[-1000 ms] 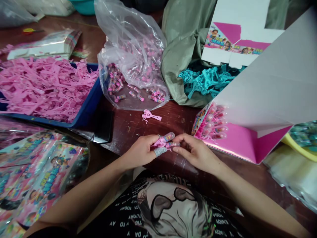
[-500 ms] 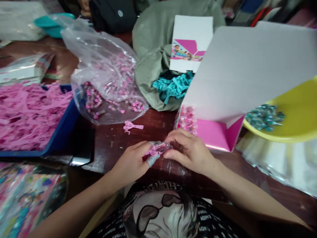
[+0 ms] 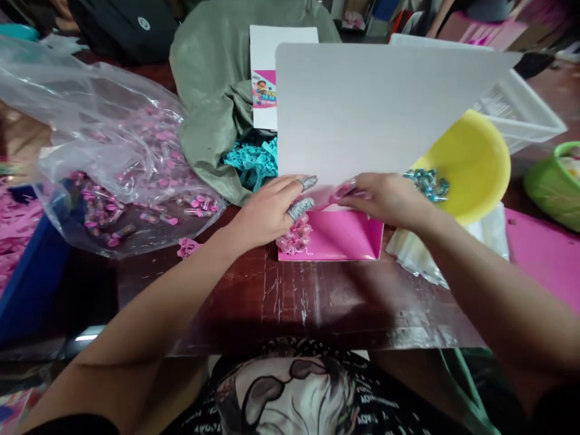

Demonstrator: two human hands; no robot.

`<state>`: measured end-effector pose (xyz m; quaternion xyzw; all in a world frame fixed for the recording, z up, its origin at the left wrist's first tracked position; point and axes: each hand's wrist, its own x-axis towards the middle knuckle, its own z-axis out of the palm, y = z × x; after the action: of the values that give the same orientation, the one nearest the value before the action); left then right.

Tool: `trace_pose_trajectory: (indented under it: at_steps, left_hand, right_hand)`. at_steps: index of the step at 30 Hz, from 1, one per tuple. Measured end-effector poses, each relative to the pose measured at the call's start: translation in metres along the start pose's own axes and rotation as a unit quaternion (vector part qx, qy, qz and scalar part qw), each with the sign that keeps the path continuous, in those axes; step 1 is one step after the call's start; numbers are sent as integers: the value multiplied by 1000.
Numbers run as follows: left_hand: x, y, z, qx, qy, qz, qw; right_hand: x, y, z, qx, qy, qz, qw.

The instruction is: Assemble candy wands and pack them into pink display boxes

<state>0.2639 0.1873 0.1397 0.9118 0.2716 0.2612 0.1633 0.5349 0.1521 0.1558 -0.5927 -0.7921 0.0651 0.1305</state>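
In front of the box: scratched, reddish-brown tabletop [image 3: 235, 308] lies between the wearer's printed shirt [image 3: 290, 393] and the open box [image 3: 347, 235], whose floor is glossy pink.
Pink cluster [image 3: 294, 237]: pieces with clear, rounded ends, packed together at the left end of the box.
Left hand [image 3: 267, 211]: above the left end of the box, fingers parted, nothing visible in its grasp, two tips wrapped in silvery tape [image 3: 300, 208]; whether it touches the cluster cannot be told. It would serve best as a soft fence against toppling.
Right hand [image 3: 389, 196]: over the back of the box, right of its middle, closed in a pinch.
Held pink pieces [image 3: 347, 188]: in that pinch, over the box, tilted; blur hides their count. A light grip on the stems should suit; pressing the smooth ends might make them slip. Slow, steady movement would spare the cluster a knock.
Left of the box: a clear bag [image 3: 90, 90] of small pink-capped capsules.
Right of the box: a yellow bowl [image 3: 484, 169] with shiny green capsules.
Behind the box: a grey-green sack [image 3: 212, 66] with teal pieces [image 3: 251, 160].
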Motion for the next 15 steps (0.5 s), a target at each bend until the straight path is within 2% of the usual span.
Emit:
trace_pose_trajectory:
  at_steps: [3,6,12,15]
  left_hand:
    - [15,-16,14,20,-52,7,998]
    - [16,-20,22,30,-75,4,997]
    - [11,-16,23,34,-77,-30,996]
    - [6,-10,19,12,-47,-51,998]
  right_hand:
    - [23,3,25,-67,-70,-32,995]
    - [35,0,37,-89,-93,-61,990]
    - [36,-14,41,-119,-80,-36,989]
    - [28,-18,47,-124,-27,-46,991]
